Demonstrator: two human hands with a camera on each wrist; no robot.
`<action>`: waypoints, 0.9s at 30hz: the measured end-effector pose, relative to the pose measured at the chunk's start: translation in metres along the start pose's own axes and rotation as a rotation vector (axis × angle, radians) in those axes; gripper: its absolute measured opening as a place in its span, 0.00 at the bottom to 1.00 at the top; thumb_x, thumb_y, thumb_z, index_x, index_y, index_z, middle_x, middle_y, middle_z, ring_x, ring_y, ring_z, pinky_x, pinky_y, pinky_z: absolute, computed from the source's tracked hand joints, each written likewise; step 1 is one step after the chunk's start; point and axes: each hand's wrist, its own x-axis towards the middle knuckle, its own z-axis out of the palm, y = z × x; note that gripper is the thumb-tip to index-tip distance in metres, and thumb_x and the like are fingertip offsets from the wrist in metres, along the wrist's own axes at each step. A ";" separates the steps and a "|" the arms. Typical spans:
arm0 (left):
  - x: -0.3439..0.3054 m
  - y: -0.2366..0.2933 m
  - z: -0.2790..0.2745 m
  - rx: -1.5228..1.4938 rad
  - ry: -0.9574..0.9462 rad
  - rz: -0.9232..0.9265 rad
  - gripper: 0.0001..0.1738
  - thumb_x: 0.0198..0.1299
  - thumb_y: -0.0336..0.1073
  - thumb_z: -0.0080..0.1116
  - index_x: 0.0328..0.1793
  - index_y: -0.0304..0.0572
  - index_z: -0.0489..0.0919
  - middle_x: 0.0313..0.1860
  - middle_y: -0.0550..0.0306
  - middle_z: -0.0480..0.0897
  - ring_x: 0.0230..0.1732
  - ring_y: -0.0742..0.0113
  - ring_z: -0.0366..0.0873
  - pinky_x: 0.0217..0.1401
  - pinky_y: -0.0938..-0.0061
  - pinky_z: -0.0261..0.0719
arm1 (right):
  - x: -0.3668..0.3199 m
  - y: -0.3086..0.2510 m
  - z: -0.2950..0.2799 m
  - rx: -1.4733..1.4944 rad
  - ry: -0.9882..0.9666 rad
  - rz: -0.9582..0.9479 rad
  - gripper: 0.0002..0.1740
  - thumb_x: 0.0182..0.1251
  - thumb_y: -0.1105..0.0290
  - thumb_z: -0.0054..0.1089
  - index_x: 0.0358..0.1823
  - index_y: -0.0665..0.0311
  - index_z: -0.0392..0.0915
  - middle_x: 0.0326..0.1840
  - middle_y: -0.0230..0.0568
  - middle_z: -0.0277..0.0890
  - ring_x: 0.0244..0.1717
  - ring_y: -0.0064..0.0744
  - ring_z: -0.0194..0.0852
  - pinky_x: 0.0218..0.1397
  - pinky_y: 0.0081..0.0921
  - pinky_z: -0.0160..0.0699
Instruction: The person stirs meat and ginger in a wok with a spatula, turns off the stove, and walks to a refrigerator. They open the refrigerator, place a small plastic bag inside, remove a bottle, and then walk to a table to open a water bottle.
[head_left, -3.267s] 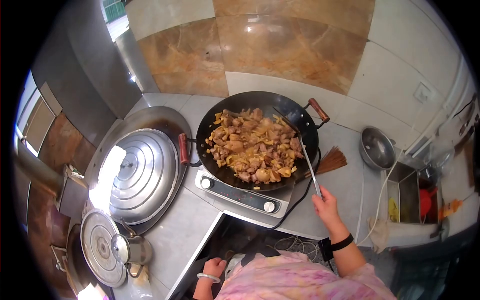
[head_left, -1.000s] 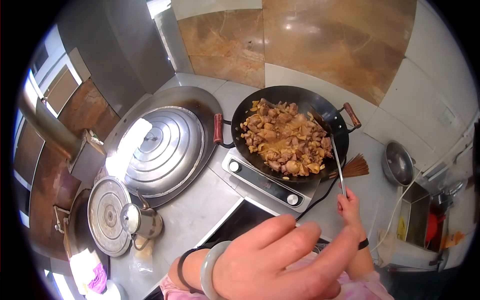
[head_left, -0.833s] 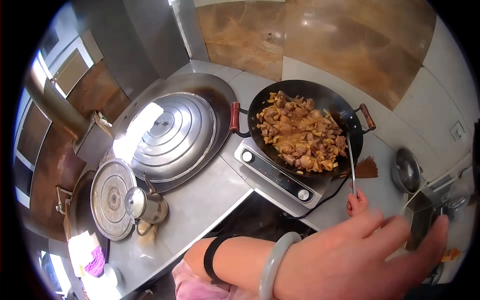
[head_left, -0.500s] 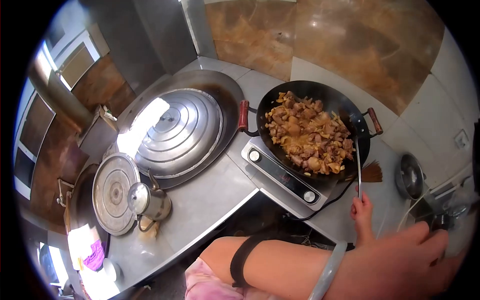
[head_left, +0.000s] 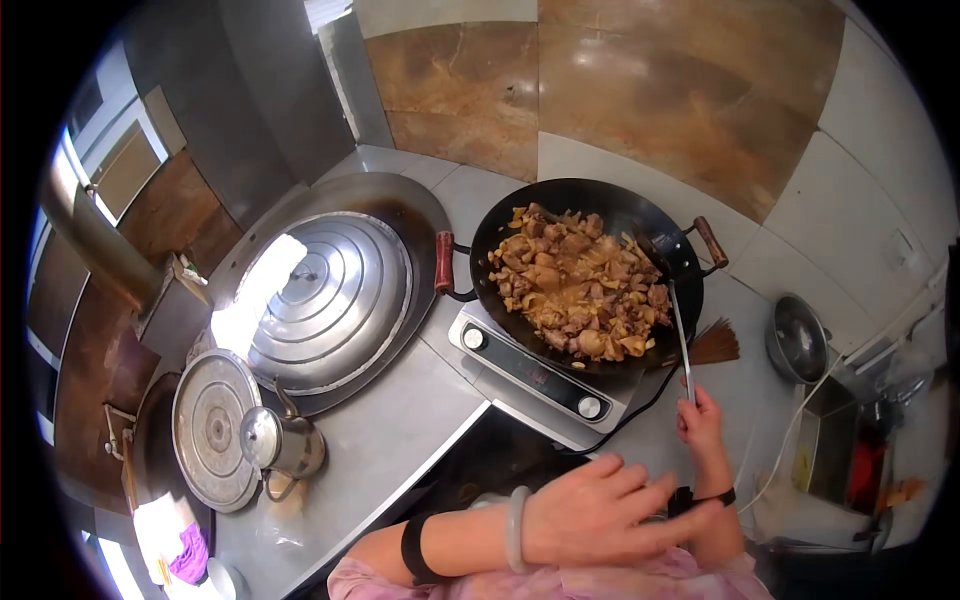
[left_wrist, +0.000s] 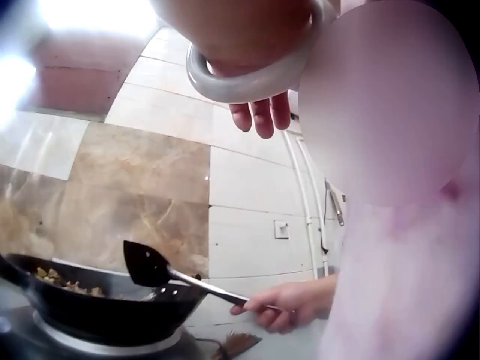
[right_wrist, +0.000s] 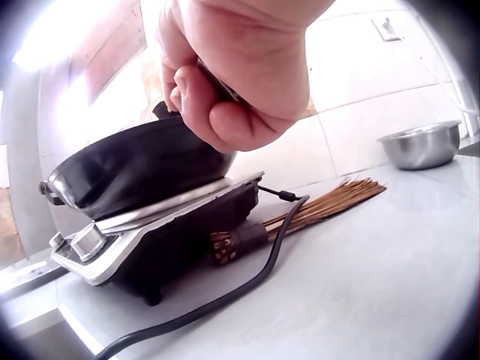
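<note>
My right hand (head_left: 703, 425) grips the metal handle of a wok spatula (head_left: 682, 335); its dark blade (left_wrist: 145, 264) shows over the wok's rim in the left wrist view. The black wok (head_left: 515, 340), with wooden side handles, holds browned meat chunks and yellow pieces (head_left: 570, 285). In the right wrist view the curled right hand (right_wrist: 232, 82) overlaps the wok's rim. My left hand (head_left: 600, 515), with a pale bangle at its wrist, is in front of my body with loosely spread fingers, nothing in it. The wok sits on an induction cooker (head_left: 535, 375).
A ringed metal lid (head_left: 345, 320) covers a large pan on the left. A flat round lid (head_left: 213, 430) and a metal kettle (head_left: 290, 445) stand nearer. Right of the cooker lie a bristle whisk (right_wrist: 330, 206), a black cord (right_wrist: 247, 285) and a steel bowl (head_left: 797, 338).
My left hand rose from low beside my body, swept right across the view, then drew back left and lower. The right hand keeps hold of the spatula; the view swung right and partly back.
</note>
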 end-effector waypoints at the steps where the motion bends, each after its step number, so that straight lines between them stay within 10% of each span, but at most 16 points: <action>1: -0.023 -0.018 0.005 -0.091 -0.149 -0.215 0.32 0.49 0.40 0.61 0.62 0.41 0.68 0.34 0.55 0.74 0.29 0.61 0.73 0.31 0.71 0.70 | -0.001 0.000 0.000 -0.001 0.014 -0.005 0.23 0.61 0.74 0.54 0.60 0.64 0.69 0.15 0.22 0.61 0.12 0.12 0.54 0.13 0.14 0.52; 5: -0.132 -0.047 0.038 -0.111 -0.157 -0.861 0.09 0.54 0.37 0.57 0.36 0.40 0.74 0.28 0.50 0.76 0.31 0.50 0.76 0.32 0.62 0.74 | -0.003 -0.007 0.000 0.018 0.017 0.017 0.24 0.61 0.74 0.55 0.60 0.65 0.69 0.15 0.23 0.62 0.12 0.12 0.55 0.13 0.13 0.51; 11: -0.313 -0.021 0.091 -0.046 -0.580 -1.608 0.22 0.56 0.50 0.48 0.36 0.37 0.82 0.35 0.37 0.81 0.41 0.42 0.78 0.46 0.56 0.75 | -0.006 -0.013 0.002 0.030 0.000 0.024 0.23 0.60 0.74 0.57 0.59 0.65 0.70 0.16 0.24 0.63 0.13 0.12 0.56 0.13 0.14 0.52; 17: -0.426 0.025 0.136 -0.378 -0.490 -2.011 0.40 0.57 0.66 0.41 0.36 0.27 0.82 0.37 0.31 0.80 0.50 0.42 0.77 0.54 0.63 0.71 | -0.003 -0.009 0.003 0.012 -0.005 0.005 0.23 0.60 0.74 0.53 0.59 0.64 0.70 0.15 0.25 0.60 0.11 0.13 0.52 0.12 0.14 0.48; 27: -0.417 0.012 0.135 -0.326 -0.470 -2.005 0.40 0.58 0.65 0.39 0.46 0.31 0.80 0.44 0.32 0.79 0.53 0.43 0.76 0.57 0.62 0.70 | -0.005 -0.013 0.004 0.070 0.008 0.053 0.23 0.59 0.76 0.55 0.58 0.63 0.71 0.15 0.25 0.62 0.11 0.13 0.54 0.12 0.14 0.50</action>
